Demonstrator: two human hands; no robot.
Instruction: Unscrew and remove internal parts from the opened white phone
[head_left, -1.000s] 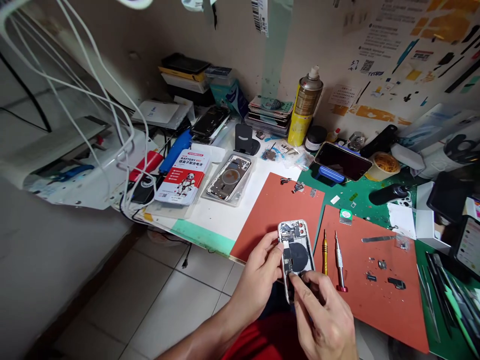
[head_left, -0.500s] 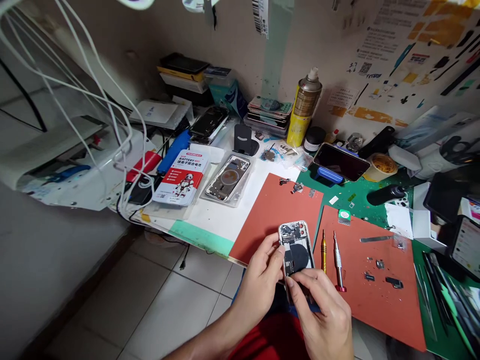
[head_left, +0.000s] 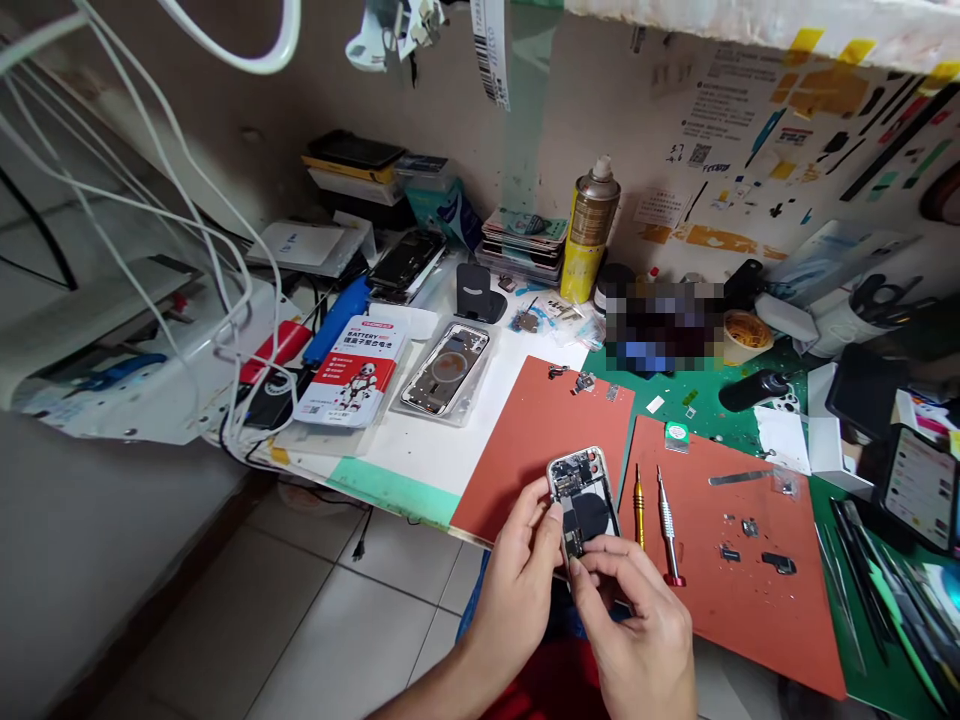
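An opened phone (head_left: 589,512) with its inner parts bare is held tilted over the table's front edge. Its upper part shows boards and two camera holes; a round black patch lies in the middle. My left hand (head_left: 521,560) grips its left side, thumb on the edge. My right hand (head_left: 637,620) is closed at the lower part, thumb and fingertips pinched there; whether a small part is between them is hidden. A gold screwdriver (head_left: 639,505) and a silver screwdriver (head_left: 667,525) lie on the red mat (head_left: 742,620) just right of the phone.
Tweezers (head_left: 739,478) and small phone parts (head_left: 778,563) lie on the right mat. Further left are a second phone housing (head_left: 448,370) and a battery box (head_left: 351,370). A yellow spray can (head_left: 590,235) stands at the back. White cables (head_left: 225,260) hang at the left.
The view has shifted slightly, so the table scene sits a little further left. My right fingertips still work at the phone's lower part, and my left hand keeps its hold.
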